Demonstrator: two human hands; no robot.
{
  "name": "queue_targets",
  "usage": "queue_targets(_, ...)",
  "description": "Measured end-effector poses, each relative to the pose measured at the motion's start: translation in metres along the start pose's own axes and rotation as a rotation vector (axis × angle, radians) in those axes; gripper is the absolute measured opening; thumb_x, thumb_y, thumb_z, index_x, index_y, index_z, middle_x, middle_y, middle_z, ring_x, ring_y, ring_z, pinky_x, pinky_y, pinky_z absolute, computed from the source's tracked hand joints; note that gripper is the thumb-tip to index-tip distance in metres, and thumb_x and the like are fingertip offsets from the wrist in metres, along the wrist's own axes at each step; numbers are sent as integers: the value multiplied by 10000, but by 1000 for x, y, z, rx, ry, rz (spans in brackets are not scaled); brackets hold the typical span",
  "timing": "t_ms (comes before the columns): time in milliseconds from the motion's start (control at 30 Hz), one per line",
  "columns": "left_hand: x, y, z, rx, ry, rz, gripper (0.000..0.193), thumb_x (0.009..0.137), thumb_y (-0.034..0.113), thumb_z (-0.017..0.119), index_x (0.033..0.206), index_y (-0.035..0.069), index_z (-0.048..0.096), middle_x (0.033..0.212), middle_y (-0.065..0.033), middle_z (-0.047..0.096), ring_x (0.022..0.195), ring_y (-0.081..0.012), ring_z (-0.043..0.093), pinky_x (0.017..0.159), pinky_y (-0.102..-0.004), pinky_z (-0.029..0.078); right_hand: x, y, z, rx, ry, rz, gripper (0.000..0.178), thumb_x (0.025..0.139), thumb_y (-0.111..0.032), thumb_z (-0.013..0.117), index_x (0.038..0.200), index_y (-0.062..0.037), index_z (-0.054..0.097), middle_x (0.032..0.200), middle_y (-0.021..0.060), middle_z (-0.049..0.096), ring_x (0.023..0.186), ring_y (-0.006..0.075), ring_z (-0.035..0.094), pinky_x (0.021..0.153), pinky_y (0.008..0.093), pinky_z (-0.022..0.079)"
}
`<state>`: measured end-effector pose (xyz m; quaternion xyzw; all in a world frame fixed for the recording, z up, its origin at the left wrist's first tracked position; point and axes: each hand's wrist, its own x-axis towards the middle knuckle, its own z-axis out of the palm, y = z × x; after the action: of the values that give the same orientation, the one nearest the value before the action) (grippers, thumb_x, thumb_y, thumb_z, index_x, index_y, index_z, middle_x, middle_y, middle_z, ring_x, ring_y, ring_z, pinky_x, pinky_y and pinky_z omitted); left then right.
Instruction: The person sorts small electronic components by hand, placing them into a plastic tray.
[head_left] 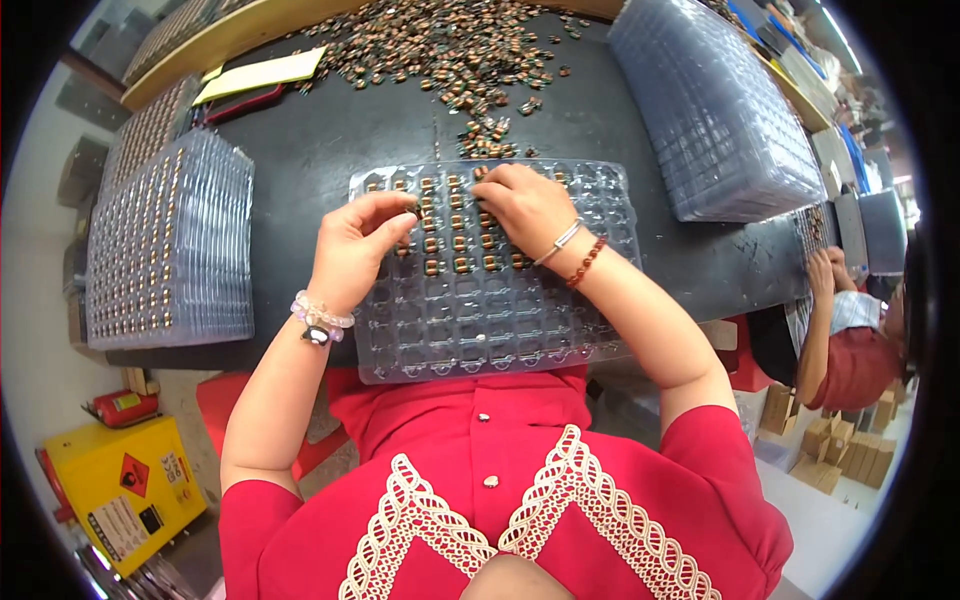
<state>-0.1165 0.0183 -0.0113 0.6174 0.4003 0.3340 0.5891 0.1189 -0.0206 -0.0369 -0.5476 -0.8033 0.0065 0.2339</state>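
Observation:
A clear plastic tray [480, 330] with rows of moulded pockets lies in front of me, partly over the table's near edge. Small copper-wound coils [459, 243] fill several pockets in its far half. My left hand [355, 245] is over the tray's left side, thumb and forefinger pinched on a small dark coil [416, 211]. Over the far middle of the tray is my right hand [528, 208], its fingertips closed together at a coil [481, 173] in a far row; the fingers partly cover it.
A loose heap of coils [450, 45] spreads over the far side of the black table [300, 200]. Stacked filled trays [170, 240] stand at left, stacked clear trays [715, 110] at right. Yellow paper [262, 76] lies far left. Another person [850, 340] works at far right.

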Motion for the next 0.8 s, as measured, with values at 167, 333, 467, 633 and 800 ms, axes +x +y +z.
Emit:
queue_targets(167,-35,2,6,542,-56,255,255,791,40,642,1046,51,654,840,-91,630,730,-226,609,674,-318,492,-10,1,-7,22,45,-25,259,772,-18,574,1013,-82,645,988,78,624,876,255,625,726,357,524)
queue_targets(333,-45,-12,15,822,-175,633,175,717,40,695,887,58,657,847,-59,636,814,-247,598,713,-357,486,-18,-14,-17,102,32,19,213,790,-35,609,999,-60,643,1010,96,616,883,277,625,733,361,523)
queue_targets(467,-47,-10,19,883,-168,679,117,702,52,698,810,61,654,825,-36,620,860,-242,580,750,-367,473,-23,-6,-16,216,82,106,156,813,-63,629,966,-37,644,951,106,640,829,287,637,716,353,526)
queue_targets(633,-38,2,21,1049,-201,644,74,689,53,678,758,70,660,821,-33,624,912,-240,576,806,-377,450,-27,-4,-28,419,45,319,130,796,-68,669,919,-25,669,874,109,674,781,234,665,690,304,534)
queue_targets(800,-17,19,18,843,-431,480,70,716,55,657,780,80,669,784,-39,615,933,-249,559,820,-378,438,-33,-4,-33,444,69,393,122,784,-55,682,904,-33,683,889,92,684,776,202,665,687,284,532)
